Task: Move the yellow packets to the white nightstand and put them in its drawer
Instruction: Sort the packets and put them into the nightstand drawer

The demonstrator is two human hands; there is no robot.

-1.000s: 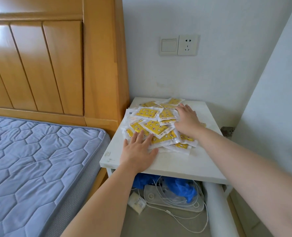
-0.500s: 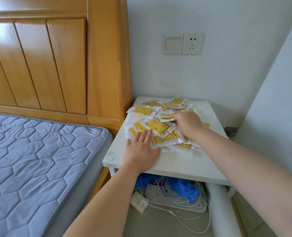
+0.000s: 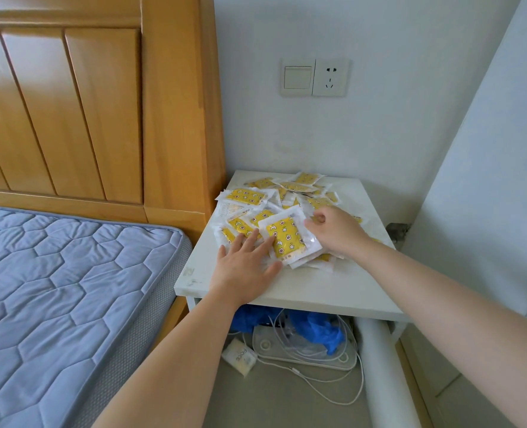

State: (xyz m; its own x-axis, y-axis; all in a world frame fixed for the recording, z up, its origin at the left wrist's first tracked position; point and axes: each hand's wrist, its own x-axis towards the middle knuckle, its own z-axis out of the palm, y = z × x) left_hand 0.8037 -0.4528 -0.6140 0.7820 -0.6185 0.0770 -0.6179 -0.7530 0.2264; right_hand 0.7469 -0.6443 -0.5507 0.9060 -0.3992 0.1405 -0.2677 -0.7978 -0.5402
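The yellow packets (image 3: 246, 196) lie in a loose heap on the white surface (image 3: 317, 288) beside the bed (image 3: 71, 288); no drawer shows under it. The top packet (image 3: 285, 237) sits between the two hands, its long axis running from far to near with a slight slant to the right. The right hand (image 3: 338, 231) is at its far right edge, fingers curled and seemingly pinching it. The left hand (image 3: 243, 267) lies flat, fingers straight, on the heap's near left corner. The right hand looks better placed to lift it.
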